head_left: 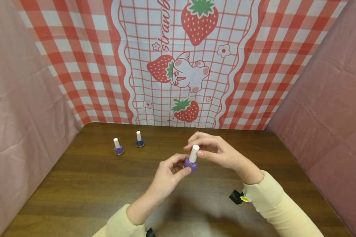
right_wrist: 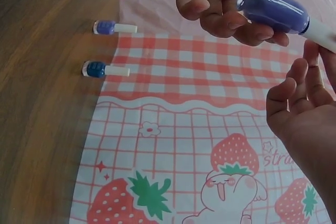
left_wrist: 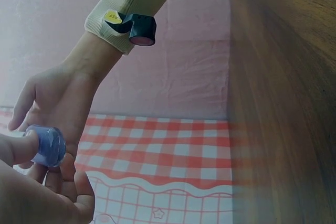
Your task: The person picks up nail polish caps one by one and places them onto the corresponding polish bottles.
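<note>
A bottle of purple nail polish [head_left: 190, 165] with a white cap [head_left: 194, 153] is held up above the table, tilted slightly. My left hand [head_left: 169, 173] pinches the bottle's body between thumb and fingers. At the top, my right hand [head_left: 221, 152] holds the cap, its thumb on the near side and its fingers behind. The right wrist view shows the purple bottle [right_wrist: 275, 10] between the left fingers, with the right hand [right_wrist: 310, 108] at the cap. In the left wrist view, the bottle's base [left_wrist: 51, 146] faces the camera and the cap is mostly hidden.
Farther left on the brown wooden table [head_left: 89, 184] stand two more capped nail polish bottles, one purple [head_left: 118, 150] and one dark blue [head_left: 139, 143]. Behind the table hangs a checked strawberry cloth [head_left: 98, 65]; pink cloths [head_left: 26, 108] hang at both sides.
</note>
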A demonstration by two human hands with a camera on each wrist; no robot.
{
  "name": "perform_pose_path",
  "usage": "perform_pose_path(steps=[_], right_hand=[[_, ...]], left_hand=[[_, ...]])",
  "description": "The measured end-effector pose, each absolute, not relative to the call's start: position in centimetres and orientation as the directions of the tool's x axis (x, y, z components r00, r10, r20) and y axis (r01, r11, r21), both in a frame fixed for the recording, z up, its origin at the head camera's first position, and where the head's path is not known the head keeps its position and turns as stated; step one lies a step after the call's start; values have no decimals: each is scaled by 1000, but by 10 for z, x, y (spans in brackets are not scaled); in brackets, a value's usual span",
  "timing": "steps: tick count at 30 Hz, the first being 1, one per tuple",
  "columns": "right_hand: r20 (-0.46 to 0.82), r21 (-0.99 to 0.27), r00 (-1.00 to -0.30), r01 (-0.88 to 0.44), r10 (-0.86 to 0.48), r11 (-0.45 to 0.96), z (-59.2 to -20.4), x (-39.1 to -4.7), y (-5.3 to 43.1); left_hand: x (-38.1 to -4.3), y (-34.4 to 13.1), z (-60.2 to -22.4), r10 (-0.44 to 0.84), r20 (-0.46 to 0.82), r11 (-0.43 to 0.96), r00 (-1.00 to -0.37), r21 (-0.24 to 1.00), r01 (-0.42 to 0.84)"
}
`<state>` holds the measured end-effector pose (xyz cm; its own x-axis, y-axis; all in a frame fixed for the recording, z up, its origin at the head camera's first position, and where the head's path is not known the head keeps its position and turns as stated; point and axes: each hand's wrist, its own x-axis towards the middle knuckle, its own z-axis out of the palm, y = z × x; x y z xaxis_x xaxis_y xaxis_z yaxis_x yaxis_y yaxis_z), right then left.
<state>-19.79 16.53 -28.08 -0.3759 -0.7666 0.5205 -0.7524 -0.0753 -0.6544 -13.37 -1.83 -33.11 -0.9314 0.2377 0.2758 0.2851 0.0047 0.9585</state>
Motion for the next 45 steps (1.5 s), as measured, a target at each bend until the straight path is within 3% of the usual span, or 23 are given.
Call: perform_pose_path(steps=[7, 27, 37, 45], right_hand=[[555, -627, -372, -775, -744, -79, -282, -198, 166], [547, -620, -523, -777, -654, 103, -268, -183, 157], [541, -626, -570, -764, -618, 156, -268, -182, 153], [522, -632, -589, -753, -617, 184, -267, -179, 149]], left_hand=[[-141, -18, -345, 252, 302, -24, -919, 952, 306], [-144, -16, -346, 180, 325, -43, -929, 946, 322], [-131, -15, -322, 153, 271, -53, -950, 962, 266], [-137, -13, -334, 147, 278, -61, -949, 960, 272]])
